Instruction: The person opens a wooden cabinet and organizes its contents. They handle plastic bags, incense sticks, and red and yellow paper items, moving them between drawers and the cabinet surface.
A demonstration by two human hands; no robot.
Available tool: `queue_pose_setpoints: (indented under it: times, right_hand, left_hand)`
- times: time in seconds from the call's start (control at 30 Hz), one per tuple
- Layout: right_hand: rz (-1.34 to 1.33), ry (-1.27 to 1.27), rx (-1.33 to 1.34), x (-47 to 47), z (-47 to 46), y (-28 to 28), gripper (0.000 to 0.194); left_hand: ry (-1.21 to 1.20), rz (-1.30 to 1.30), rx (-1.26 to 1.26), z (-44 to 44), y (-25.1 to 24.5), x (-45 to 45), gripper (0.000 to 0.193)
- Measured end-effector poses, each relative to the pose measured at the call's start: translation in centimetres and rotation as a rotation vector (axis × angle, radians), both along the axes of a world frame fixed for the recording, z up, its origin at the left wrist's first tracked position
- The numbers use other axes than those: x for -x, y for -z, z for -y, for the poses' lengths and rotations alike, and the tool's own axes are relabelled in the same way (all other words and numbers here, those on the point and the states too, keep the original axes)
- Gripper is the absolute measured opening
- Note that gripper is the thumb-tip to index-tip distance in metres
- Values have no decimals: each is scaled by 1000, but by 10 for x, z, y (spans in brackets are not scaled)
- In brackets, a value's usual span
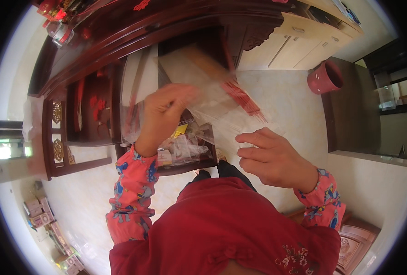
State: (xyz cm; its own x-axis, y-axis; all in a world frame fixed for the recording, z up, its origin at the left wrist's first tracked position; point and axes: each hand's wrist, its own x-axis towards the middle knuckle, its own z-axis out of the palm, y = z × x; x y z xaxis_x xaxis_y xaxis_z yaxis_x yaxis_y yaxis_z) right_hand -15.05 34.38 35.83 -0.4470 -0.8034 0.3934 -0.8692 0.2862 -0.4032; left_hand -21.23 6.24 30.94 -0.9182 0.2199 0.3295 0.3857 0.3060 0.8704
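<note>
A bundle of thin sticks with red ends point(243, 98), which look like incense sticks, lies slanted inside a clear plastic bag point(210, 113) in front of me. My right hand point(275, 156) pinches the bag's near right end between thumb and fingers. Over the bag's left side is my left hand point(167, 110), its fingers blurred and partly lost against the plastic; whether it grips the bag I cannot tell. Below the bag, an open drawer point(186, 169) of dark red wood holds crumpled clear plastic point(186, 149), a yellow item point(179, 131) and a small box point(164, 157).
Another open drawer point(90, 142) with red items is at the left of the dark red wooden cabinet point(189, 19). A plastic bottle point(60, 33) stands on its top. Pale cabinets point(282, 51) and a dark pink bin point(323, 79) are at the right. My feet are near the drawer.
</note>
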Motion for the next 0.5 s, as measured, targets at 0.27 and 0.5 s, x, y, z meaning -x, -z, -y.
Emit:
queue_pose_setpoints:
  times: [0.27,0.5]
  right_hand:
    - [56,-5,-132,-6,-2,10,11]
    - [152,8,-136,-5,-3,18,16]
  left_hand:
    - [-230,278,-466,4,-15,12,32]
    - [-192,254,-594,10,-7,20,35]
